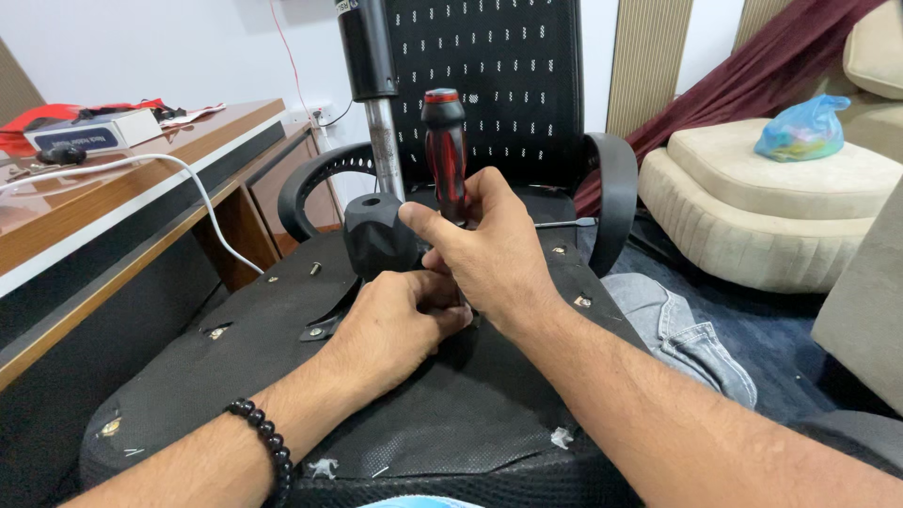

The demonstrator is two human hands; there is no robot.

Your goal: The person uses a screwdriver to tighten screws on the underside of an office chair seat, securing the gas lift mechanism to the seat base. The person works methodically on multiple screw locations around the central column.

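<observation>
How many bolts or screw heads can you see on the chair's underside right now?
4: one bolt standing upper left, one in the left recess, one upper right, one on the right edge. The hands may hide more.

Flat white box [94,132], dark blue label panel, far left on desk [141,188]. Knotted blue-green plastic bag [801,129], far right on cream sofa [771,207].

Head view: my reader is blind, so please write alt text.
A right hand holds a red-black screwdriver upright over an upturned office chair's underside; the left hand steadies its tip beside a black knob.
</observation>
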